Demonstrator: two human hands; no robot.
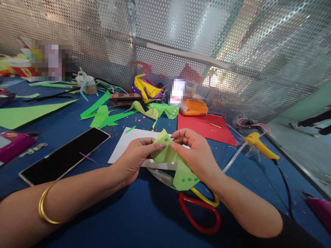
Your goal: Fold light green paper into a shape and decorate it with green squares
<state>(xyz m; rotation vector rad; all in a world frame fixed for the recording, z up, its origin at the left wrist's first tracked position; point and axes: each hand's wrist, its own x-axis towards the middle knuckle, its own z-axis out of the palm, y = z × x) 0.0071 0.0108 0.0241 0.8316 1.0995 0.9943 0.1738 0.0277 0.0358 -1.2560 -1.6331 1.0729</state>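
A folded light-green paper strip [184,172] with small dark-green diamond shapes on it is held up between both hands. My left hand [141,151] pinches its upper left part, thumb on the front. On the other side, my right hand [195,150] has its thumb and fingertips closed on the upper right edge. The lower end of the strip hangs down to the right. Below it lie scissors [199,222] with one red and one yellow handle loop, their blades partly hidden. A white paper sheet [121,146] is on the table beneath my hands.
A dark-screened phone [67,155] lies at left. Red paper [207,129] and a yellow glue gun [262,146] are to the right. Green paper strips [103,115], a yellow-and-purple paper piece [147,88] and an orange packet [193,107] sit before a perforated metal screen [165,58].
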